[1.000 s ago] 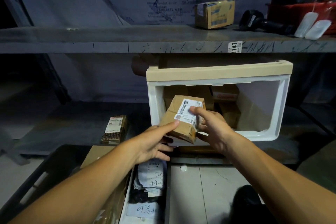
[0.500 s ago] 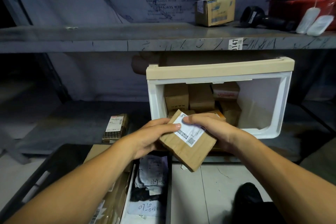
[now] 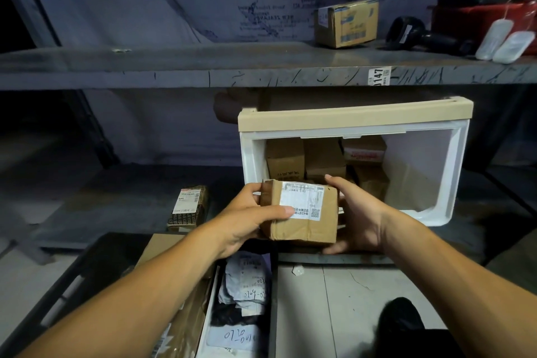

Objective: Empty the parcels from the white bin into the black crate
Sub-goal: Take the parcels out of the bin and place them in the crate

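Both hands, left hand (image 3: 247, 221) and right hand (image 3: 356, 219), grip a parcel (image 3: 302, 212) by its side edges just before the white bin (image 3: 456, 171)'s open front, above the black crate (image 3: 87, 270)'s rim.
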Demonstrator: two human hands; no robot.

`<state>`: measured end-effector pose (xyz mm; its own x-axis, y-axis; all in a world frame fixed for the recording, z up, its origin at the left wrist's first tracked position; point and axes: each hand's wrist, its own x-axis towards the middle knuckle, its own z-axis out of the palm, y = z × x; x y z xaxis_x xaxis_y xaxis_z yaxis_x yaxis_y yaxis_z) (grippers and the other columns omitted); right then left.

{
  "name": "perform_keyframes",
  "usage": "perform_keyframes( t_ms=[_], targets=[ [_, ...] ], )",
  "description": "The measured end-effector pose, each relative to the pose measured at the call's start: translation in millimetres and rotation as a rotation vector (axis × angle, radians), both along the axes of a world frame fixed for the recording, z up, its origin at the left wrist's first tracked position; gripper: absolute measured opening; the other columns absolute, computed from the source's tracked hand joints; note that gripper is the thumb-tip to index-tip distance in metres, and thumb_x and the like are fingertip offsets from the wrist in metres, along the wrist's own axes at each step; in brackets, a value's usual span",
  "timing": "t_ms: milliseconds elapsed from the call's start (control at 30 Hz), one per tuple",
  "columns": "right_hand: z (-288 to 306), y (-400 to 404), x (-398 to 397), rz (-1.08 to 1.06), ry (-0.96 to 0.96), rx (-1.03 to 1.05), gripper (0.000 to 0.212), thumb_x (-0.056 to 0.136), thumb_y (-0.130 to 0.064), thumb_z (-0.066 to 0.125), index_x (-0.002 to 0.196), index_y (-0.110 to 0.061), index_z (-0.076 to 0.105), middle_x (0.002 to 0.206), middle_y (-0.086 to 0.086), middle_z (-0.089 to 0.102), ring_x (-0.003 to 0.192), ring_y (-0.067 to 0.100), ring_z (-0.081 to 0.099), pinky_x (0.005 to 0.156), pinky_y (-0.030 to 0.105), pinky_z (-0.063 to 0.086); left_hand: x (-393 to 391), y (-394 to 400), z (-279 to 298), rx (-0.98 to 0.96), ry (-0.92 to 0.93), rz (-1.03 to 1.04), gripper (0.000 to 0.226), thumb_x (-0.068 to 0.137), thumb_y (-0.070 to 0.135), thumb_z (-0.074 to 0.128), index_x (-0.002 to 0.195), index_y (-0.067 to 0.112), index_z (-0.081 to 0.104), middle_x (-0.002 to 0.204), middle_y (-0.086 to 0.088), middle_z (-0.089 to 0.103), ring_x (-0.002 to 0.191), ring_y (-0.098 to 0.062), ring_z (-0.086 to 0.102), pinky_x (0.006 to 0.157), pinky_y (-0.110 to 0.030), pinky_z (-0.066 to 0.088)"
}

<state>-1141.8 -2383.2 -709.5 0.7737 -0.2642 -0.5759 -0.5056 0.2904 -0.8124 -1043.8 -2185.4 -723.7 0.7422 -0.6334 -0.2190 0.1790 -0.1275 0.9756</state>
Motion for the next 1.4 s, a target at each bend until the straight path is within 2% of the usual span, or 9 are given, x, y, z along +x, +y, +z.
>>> perform_keyframes(
  t_ms=[100, 200, 333, 467, 700, 867, 1033, 1300, 1400],
  targets=[
    [-2, -2, 0, -0.001, 0.015, 0.010, 0.050, 0.094, -0.062, 0.051, 0.110, -0.018, 0.069, 0.113, 0.016, 0.064, 0.104, 0.036, 0.065, 0.067, 0.052, 0.060, -3, -3, -3, 0.019, -0.073, 0.013, 0.077, 0.058, 0.019, 0.093, 0.123, 0.026, 0.052, 0.116, -0.001, 0.068, 0.109, -0.020, 0.068, 0.085, -0.041, 0.059],
    [-2, -2, 1, -0.044, 0.011, 0.007, 0.044, 0.093, -0.059, 0.054, 0.104, -0.019, 0.068, 0.102, 0.014, 0.065, 0.094, 0.032, 0.066, 0.065, 0.044, 0.060, -5, -3, -2, 0.007, -0.052, 0.013, 0.076, 0.065, 0.019, 0.093, 0.128, 0.028, 0.051, 0.117, -0.002, 0.069, 0.104, -0.021, 0.070, 0.087, -0.045, 0.059],
    [-3, -1, 3, -0.105, -0.060, 0.033, 0.038, 0.092, -0.055, 0.059, 0.102, -0.019, 0.066, 0.096, 0.013, 0.068, 0.091, 0.031, 0.067, 0.066, 0.040, 0.059, -6, 1, 2, 0.019, 0.071, -0.056, 0.063, 0.073, 0.059, 0.075, 0.131, 0.043, 0.056, 0.123, 0.004, 0.071, 0.113, -0.026, 0.063, 0.095, -0.062, 0.048],
    [-3, -1, 3, -0.124, -0.147, 0.010, 0.033, 0.093, -0.049, 0.059, 0.104, -0.020, 0.068, 0.101, 0.013, 0.068, 0.096, 0.031, 0.064, 0.064, 0.037, 0.054, -6, 2, 2, -0.024, 0.197, -0.049, 0.074, 0.073, 0.073, 0.061, 0.139, 0.039, 0.054, 0.137, -0.003, 0.060, 0.121, -0.033, 0.060, 0.097, -0.062, 0.045],
    [-6, 2, 1, -0.069, -0.208, -0.061, 0.027, 0.095, -0.037, 0.058, 0.106, -0.017, 0.071, 0.089, 0.005, 0.074, 0.094, 0.025, 0.064, 0.073, 0.040, 0.055, -9, -1, 2, -0.065, 0.257, 0.104, 0.034, 0.099, 0.031, 0.055, 0.129, 0.015, 0.061, 0.122, -0.016, 0.070, 0.116, -0.034, 0.064, 0.109, -0.059, 0.041],
    [-10, 14, 4, 0.036, -0.224, -0.144, 0.025, 0.096, -0.038, 0.064, 0.107, -0.019, 0.077, 0.102, 0.001, 0.078, 0.109, 0.025, 0.066, 0.103, 0.048, 0.050, -8, 12, -1, -0.078, 0.251, 0.171, 0.031, 0.103, 0.028, 0.046, 0.125, 0.015, 0.063, 0.117, -0.013, 0.074, 0.114, -0.030, 0.067, 0.107, -0.054, 0.045],
    [-14, 36, 10, 0.120, -0.203, -0.161, 0.024, 0.093, -0.036, 0.070, 0.111, -0.022, 0.077, 0.110, 0.002, 0.077, 0.112, 0.026, 0.067, 0.099, 0.048, 0.054, -1, 36, -3, -0.011, 0.187, 0.248, 0.028, 0.105, 0.025, 0.043, 0.120, 0.013, 0.064, 0.108, -0.009, 0.077, 0.107, -0.025, 0.070, 0.102, -0.047, 0.051],
    [-24, 72, 25, 0.187, -0.152, -0.221, 0.023, 0.096, -0.032, 0.066, 0.110, -0.015, 0.074, 0.097, 0.008, 0.078, 0.095, 0.028, 0.074, 0.079, 0.040, 0.062, 7, 75, -7, 0.191, 0.075, 0.214, 0.025, 0.106, 0.020, 0.045, 0.111, 0.014, 0.069, 0.101, -0.005, 0.078, 0.108, -0.023, 0.070, 0.106, -0.048, 0.048],
    [-32, 79, 28, 0.254, -0.114, -0.242, 0.027, 0.097, -0.033, 0.065, 0.116, -0.015, 0.068, 0.089, 0.005, 0.079, 0.089, 0.025, 0.076, 0.074, 0.036, 0.061, 10, 86, -14, 0.250, 0.089, 0.197, 0.022, 0.104, 0.012, 0.047, 0.108, 0.008, 0.069, 0.098, -0.008, 0.079, 0.103, -0.023, 0.072, 0.098, -0.044, 0.054]
  ],
)
